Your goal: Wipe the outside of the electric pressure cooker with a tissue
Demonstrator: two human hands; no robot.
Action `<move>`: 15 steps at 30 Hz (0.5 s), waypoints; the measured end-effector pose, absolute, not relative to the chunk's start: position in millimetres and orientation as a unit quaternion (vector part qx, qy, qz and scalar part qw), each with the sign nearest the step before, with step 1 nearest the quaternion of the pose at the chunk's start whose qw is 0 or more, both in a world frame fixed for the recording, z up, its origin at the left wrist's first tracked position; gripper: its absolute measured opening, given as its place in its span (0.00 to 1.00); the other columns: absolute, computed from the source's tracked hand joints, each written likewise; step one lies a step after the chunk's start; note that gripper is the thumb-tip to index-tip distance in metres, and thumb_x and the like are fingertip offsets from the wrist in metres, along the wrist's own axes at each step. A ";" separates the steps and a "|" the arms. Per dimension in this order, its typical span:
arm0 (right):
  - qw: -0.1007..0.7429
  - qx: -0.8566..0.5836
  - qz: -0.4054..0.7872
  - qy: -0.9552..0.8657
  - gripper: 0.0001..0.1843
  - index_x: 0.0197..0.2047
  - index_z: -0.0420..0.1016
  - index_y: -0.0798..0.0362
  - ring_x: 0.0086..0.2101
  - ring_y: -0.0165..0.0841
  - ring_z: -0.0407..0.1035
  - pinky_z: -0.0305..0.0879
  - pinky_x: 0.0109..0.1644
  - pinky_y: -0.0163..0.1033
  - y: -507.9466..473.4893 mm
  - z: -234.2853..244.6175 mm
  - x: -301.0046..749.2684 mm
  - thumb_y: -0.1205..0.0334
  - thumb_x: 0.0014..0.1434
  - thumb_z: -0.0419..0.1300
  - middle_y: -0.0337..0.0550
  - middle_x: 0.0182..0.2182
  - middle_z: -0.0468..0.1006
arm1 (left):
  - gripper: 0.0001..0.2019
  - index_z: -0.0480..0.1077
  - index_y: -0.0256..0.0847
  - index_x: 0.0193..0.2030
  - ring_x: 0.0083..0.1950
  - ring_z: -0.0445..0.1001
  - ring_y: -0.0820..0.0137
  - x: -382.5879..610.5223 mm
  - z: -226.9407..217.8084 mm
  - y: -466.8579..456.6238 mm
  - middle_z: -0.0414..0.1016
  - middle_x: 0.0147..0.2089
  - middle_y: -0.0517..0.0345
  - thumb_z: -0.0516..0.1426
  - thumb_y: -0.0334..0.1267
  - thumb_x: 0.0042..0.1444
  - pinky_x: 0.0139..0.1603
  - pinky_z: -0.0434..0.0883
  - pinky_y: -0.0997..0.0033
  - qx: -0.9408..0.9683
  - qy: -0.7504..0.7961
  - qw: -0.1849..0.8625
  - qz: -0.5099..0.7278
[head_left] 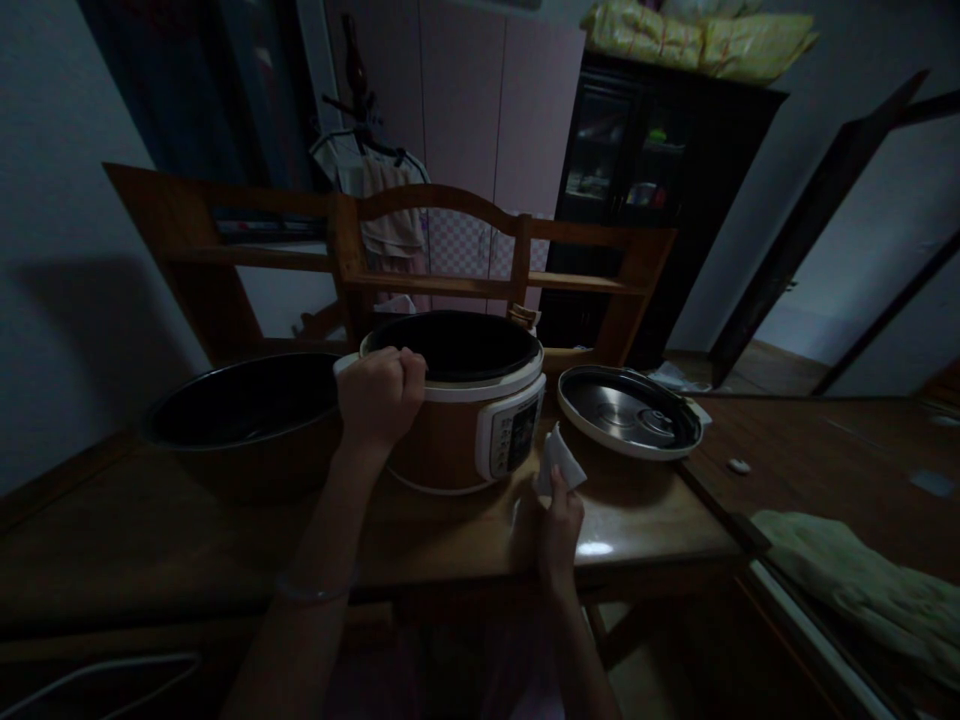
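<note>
head view: we note dim light and a wooden table point(187, 540).
cooker point(480, 430): mid-table, lidless, panel facing near-right.
left hand point(379, 395): we see it curled tight over the cooker's left rim.
right hand point(561, 520): pinches a folded white tissue point(559, 460), just right of the cooker.
lid point(630, 410): upturned, right of the cooker.
dark bowl point(240, 415): left, beside the cooker.

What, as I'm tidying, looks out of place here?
The orange-and-white electric cooker stands open; its round metal lid lies inside up on the wooden table beside it. The left hand grips the cooker's rim, the right hand holds a folded white tissue. No spill shows.
</note>
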State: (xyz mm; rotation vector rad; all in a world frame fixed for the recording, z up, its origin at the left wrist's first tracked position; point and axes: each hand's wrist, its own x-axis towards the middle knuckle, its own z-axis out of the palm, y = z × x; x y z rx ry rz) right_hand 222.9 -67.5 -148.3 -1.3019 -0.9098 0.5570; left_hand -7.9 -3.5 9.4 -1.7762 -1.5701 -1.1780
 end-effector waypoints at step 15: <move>0.605 -0.551 0.201 -0.538 0.22 0.50 0.82 0.52 0.40 0.42 0.75 0.65 0.45 0.43 -69.7 -143.6 218.8 0.53 0.65 0.50 0.49 0.40 0.84 | 0.25 0.78 0.38 0.32 0.38 0.77 0.61 -6.9 11.2 -5.6 0.81 0.34 0.48 0.42 0.40 0.67 0.39 0.63 0.62 -0.655 -0.571 0.233 -0.438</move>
